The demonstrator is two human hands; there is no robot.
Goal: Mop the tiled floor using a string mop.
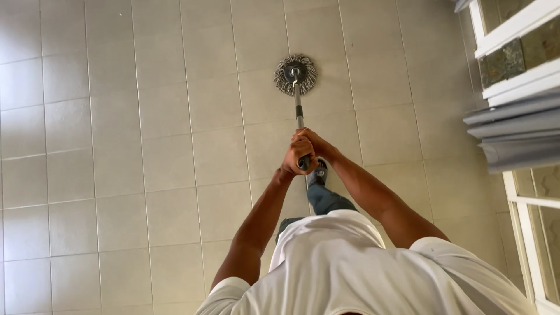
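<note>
Spin mop [296,74]: round grey string head lying flat on the tiled floor, metal handle [298,108] angled up from its centre, top end enclosed by both hands.

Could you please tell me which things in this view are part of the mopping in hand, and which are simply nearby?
In use:
- round string mop on the tiled floor
- left hand and right hand, both gripping the mop's handle

Simply nearby:
- white window frame at the right
- grey ledges below it
</note>
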